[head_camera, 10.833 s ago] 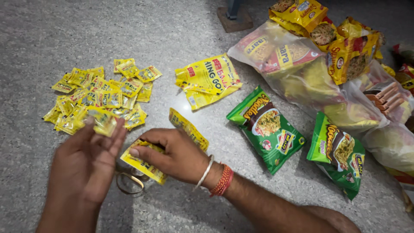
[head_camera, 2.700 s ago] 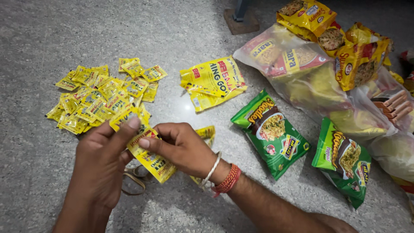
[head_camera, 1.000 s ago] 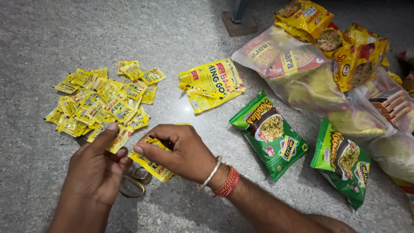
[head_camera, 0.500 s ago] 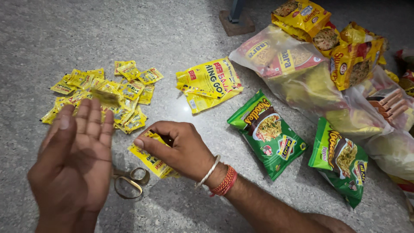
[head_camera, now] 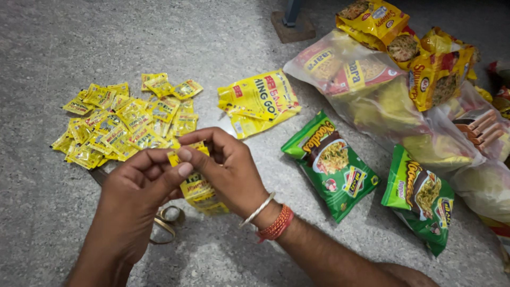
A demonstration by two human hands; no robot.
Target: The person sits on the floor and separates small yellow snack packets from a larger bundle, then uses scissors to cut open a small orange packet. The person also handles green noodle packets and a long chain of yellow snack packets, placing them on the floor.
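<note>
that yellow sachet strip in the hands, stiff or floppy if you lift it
Probably floppy: the sachet strip droops below both hands, left hand and right hand. Likely light, since fingertips alone hold it. Its glossy film may be a bit slippery.

**Yellow sachets, green packets, clear bags**

A strip of yellow sachets (head_camera: pixel 195 183) hangs between the left hand (head_camera: pixel 135 204) and right hand (head_camera: pixel 226 167), pinched at its top. A pile of small yellow sachets (head_camera: pixel 125 125) lies beyond the hands on the left. A larger flat yellow packet (head_camera: pixel 258 101) lies just right of the pile. Two green noodle packets (head_camera: pixel 332 165) (head_camera: pixel 422 199) lie to the right. Clear plastic bags (head_camera: pixel 372 90) of yellow and red packets lie at the top right.
</note>
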